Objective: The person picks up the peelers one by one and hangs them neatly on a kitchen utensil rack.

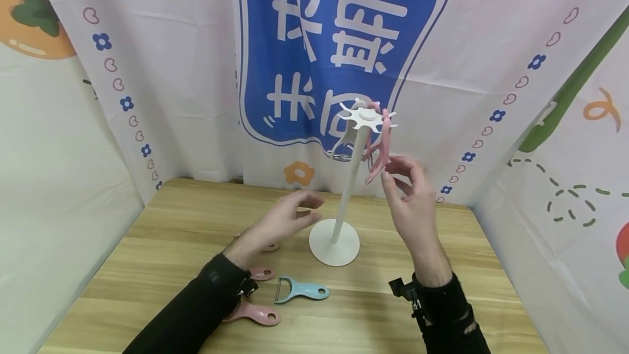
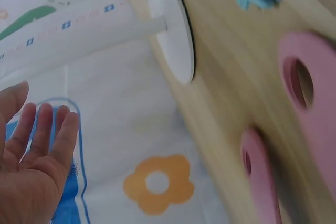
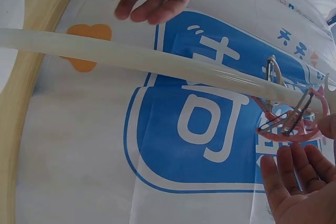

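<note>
A white stand [image 1: 348,187] with a round base and a hooked top disc rises from the table. Pink peelers [image 1: 385,141] hang from its right side, and a whitish peeler [image 1: 350,134] hangs at the left. My right hand [image 1: 415,206] is beside the lower end of the front pink peeler, fingertips at its edge; whether they touch is unclear. In the right wrist view, the fingers [image 3: 294,169] are loosely extended below the hanging peelers [image 3: 294,124]. Left of the pole, my left hand [image 1: 287,214] hovers with relaxed fingers, holding nothing.
On the wooden table [image 1: 393,316] lie a light blue peeler [image 1: 304,290], a pink peeler [image 1: 255,313] and another pink one [image 1: 262,273]. A further handle [image 1: 271,247] is partly hidden by the left arm. Behind hangs a printed curtain [image 1: 187,97].
</note>
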Demonstrator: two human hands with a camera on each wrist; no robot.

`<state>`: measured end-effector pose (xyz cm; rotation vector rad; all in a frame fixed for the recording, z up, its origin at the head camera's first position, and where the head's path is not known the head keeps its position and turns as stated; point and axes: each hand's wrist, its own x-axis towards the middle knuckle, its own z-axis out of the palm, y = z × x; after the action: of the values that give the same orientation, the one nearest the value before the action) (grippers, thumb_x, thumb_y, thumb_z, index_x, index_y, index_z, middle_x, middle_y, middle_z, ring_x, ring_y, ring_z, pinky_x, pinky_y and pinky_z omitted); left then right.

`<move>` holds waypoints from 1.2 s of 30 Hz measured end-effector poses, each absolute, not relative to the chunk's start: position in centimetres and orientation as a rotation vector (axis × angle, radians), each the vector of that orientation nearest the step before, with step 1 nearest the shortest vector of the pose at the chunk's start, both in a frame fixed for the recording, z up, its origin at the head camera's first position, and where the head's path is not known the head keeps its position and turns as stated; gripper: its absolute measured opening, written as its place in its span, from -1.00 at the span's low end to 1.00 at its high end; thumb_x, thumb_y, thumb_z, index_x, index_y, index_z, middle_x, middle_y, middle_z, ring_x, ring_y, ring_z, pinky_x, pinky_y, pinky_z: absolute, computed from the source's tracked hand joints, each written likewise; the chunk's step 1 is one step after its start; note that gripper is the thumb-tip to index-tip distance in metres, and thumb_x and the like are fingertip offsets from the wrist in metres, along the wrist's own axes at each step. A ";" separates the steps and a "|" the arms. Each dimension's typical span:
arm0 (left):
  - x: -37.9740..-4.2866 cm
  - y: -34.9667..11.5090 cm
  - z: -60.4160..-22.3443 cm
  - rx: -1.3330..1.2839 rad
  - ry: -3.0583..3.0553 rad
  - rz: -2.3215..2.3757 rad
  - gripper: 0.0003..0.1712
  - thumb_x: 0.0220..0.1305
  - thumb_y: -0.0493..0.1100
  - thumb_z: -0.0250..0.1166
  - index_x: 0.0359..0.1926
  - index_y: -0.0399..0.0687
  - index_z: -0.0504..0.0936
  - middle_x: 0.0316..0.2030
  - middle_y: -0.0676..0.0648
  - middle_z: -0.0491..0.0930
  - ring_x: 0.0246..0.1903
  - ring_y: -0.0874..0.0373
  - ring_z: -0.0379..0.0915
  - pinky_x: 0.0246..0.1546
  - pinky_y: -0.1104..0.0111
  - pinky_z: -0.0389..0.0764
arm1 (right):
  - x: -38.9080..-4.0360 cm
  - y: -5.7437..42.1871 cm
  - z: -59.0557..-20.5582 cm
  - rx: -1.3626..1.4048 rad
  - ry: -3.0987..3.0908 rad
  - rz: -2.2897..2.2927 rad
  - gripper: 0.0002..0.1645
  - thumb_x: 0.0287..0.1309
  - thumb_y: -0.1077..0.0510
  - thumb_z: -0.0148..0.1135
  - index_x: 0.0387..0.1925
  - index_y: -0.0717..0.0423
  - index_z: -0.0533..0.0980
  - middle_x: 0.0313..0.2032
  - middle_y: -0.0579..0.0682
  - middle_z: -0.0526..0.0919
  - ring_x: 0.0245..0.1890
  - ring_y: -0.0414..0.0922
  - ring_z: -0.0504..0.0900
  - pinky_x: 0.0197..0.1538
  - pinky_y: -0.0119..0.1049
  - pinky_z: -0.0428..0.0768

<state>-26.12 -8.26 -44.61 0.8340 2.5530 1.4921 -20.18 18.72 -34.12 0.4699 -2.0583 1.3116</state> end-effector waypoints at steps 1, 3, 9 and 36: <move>-26.1 -8.6 -44.5 0.843 2.570 1.478 -0.59 0.42 -0.11 0.35 0.24 0.05 0.57 0.17 0.00 0.60 0.19 0.16 0.52 0.21 0.25 0.57 | -20.5 19.0 -34.8 0.462 -2.072 1.320 -0.55 0.42 0.26 0.23 0.28 0.25 0.46 0.14 0.13 0.57 0.14 -0.03 0.56 0.17 -0.26 0.62; -25.9 -9.4 -44.3 0.846 2.599 1.441 -0.60 0.43 -0.08 0.35 0.25 0.12 0.57 0.18 0.00 0.60 0.19 0.19 0.51 0.24 0.20 0.55 | -21.3 19.6 -36.1 0.446 -2.096 1.342 -0.53 0.42 0.20 0.25 0.30 0.16 0.46 0.14 0.05 0.58 0.15 -0.07 0.56 0.19 -0.22 0.62; -25.3 -11.3 -43.7 0.866 2.718 1.296 -0.58 0.42 -0.03 0.36 0.25 0.15 0.58 0.17 0.05 0.60 0.20 0.17 0.50 0.26 0.15 0.52 | -21.8 19.7 -38.3 0.392 -2.159 1.423 -0.52 0.39 0.24 0.26 0.29 0.20 0.45 0.13 0.13 0.58 0.16 -0.01 0.56 0.21 -0.10 0.61; -23.9 -17.7 -44.7 0.941 2.921 0.634 -0.54 0.31 -0.07 0.46 0.21 0.17 0.62 0.12 0.14 0.62 0.16 0.20 0.49 0.18 0.19 0.55 | -23.8 16.4 -46.2 0.460 -2.466 1.725 -0.42 0.36 0.18 0.33 0.34 0.08 0.38 0.22 0.11 0.51 0.29 0.09 0.51 0.26 -0.06 0.56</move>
<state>-23.94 -17.69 -44.73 0.9406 2.9209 0.6345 -23.78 16.42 -46.17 0.4595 -2.4659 1.7254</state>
